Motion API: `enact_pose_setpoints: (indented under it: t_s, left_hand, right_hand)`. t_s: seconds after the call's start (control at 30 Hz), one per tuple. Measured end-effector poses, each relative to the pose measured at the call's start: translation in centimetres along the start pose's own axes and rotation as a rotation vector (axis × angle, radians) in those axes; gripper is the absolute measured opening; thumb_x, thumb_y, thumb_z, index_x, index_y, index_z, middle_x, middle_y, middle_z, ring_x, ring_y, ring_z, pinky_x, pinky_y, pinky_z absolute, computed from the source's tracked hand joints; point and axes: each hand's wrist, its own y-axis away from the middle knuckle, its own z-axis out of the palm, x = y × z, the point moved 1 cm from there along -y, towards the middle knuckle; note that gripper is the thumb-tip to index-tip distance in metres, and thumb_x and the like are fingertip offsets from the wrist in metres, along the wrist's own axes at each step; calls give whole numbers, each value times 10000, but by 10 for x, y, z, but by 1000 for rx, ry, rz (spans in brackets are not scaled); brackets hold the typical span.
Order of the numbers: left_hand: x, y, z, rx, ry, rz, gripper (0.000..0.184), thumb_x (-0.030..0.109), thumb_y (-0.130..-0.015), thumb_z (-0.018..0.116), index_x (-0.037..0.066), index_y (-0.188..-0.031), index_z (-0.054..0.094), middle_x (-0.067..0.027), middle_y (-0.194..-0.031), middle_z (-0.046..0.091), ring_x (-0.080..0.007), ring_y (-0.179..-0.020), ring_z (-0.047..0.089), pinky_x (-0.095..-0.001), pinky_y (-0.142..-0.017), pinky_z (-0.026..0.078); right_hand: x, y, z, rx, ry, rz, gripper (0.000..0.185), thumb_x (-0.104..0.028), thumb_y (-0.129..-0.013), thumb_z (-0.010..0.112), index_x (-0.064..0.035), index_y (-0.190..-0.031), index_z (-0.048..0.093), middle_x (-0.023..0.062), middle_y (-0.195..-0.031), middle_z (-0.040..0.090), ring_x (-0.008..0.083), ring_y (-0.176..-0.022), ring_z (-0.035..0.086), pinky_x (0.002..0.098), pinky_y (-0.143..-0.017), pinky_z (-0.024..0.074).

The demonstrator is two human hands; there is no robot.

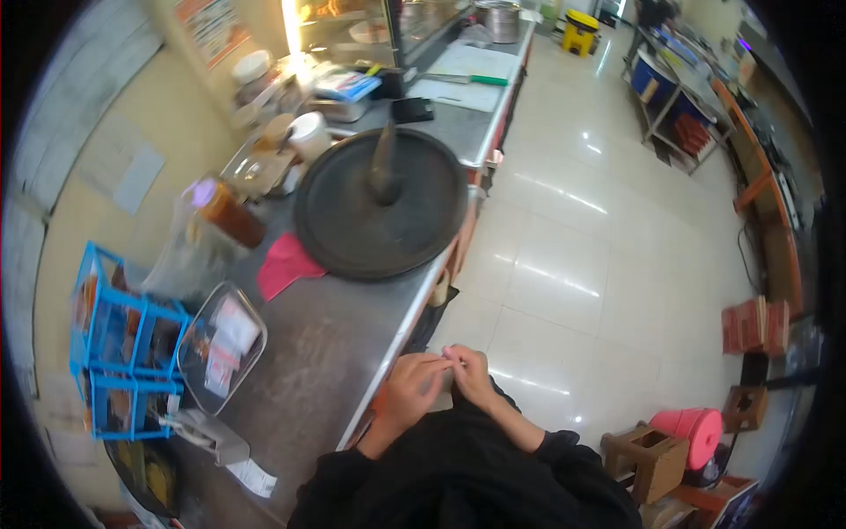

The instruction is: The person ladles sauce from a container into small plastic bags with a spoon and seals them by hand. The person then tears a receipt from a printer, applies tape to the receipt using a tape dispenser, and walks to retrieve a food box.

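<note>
My left hand (414,390) and my right hand (471,377) meet in front of my body, just beyond the counter's front edge. The fingertips of both are pinched together and touch each other. Anything between them is too small or hidden to make out. Nearest to them is the bare metal counter (330,353). Farther along it sits a wide, round, dark grinding mortar (352,220), with a pestle (383,167) resting in it. A pink cloth (286,264) lies beside the mortar's near-left rim.
Left on the counter are a metal tray (257,360) with packets, a blue rack (132,331) and a sauce bottle (231,216). A green-handled knife (476,80) lies on a white cutting board (467,62). Tiled floor (564,256) and a pink bucket (692,432) are to the right.
</note>
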Motion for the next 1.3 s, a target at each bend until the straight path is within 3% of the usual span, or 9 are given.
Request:
enact_pose_setpoints:
  t_s: [0.27, 0.53, 0.67, 0.8, 0.97, 1.07, 1.2, 1.3]
  left_hand:
    - [46, -135, 172, -366, 249, 164, 230, -38, -708, 650, 76, -908, 643, -47, -886, 607, -223, -825, 585, -326, -729, 446]
    - [-3, -255, 291, -501, 261, 6, 170, -23, -746, 620, 52, -898, 633, -66, -877, 601, -219, -824, 587, -296, -734, 433]
    - [-54, -350, 357, -399, 313, -87, 159, -25, -764, 578, 43, -902, 617, -89, -866, 582, -237, -838, 585, -302, -719, 445]
    - [-124, -457, 420, -277, 307, -232, 162, -1, -770, 570, 55, -915, 615, -71, -884, 586, -194, -831, 580, -291, -715, 436]
    - [-254, -571, 484, -66, 165, -460, 207, 23, -790, 594, 35, -996, 586, -57, -986, 592, -142, -897, 571, -279, -771, 459]
    - [-351, -611, 512, -8, 51, -609, 257, 36, -787, 611, 23, -1038, 560, -87, -1015, 586, -174, -944, 568, -307, -798, 466]
    - [-454, -660, 543, -102, -254, -557, 360, 56, -765, 649, 3, -1095, 515, -125, -1081, 562, -225, -1041, 537, -335, -815, 467]
    - [-487, -689, 567, -52, -327, -718, 376, 69, -731, 667, 7, -1073, 524, -156, -1038, 590, -269, -996, 569, -343, -864, 433]
  right_hand:
    - [19, -71, -210, 581, -191, 112, 387, -261, -947, 455, 14, -707, 585, 50, -658, 577, 103, -618, 536, 241, -590, 451]
    - [48, -147, -320, 782, -201, 207, 409, -298, -950, 447, -3, -702, 587, 32, -647, 562, 92, -602, 517, 235, -590, 437]
    - [71, -220, -369, 791, -193, 250, 411, -299, -950, 446, -3, -701, 584, 30, -645, 557, 92, -607, 515, 238, -592, 437]
    - [71, -313, -429, 797, -190, 281, 408, -291, -951, 445, 1, -700, 579, 31, -645, 556, 95, -610, 517, 239, -597, 437]
    - [80, -397, -503, 838, -232, 306, 397, -284, -951, 447, -5, -701, 575, 22, -656, 557, 86, -610, 508, 231, -592, 429]
    - [109, -442, -540, 908, -295, 376, 387, -283, -953, 447, -22, -699, 575, 8, -660, 552, 67, -603, 496, 212, -578, 416]
    - [182, -500, -574, 889, -357, 535, 392, -291, -955, 444, -24, -702, 579, 6, -655, 543, 68, -609, 494, 216, -578, 423]
    - [204, -549, -588, 784, -349, 667, 396, -284, -955, 444, -14, -697, 576, 18, -656, 540, 77, -616, 499, 224, -582, 424]
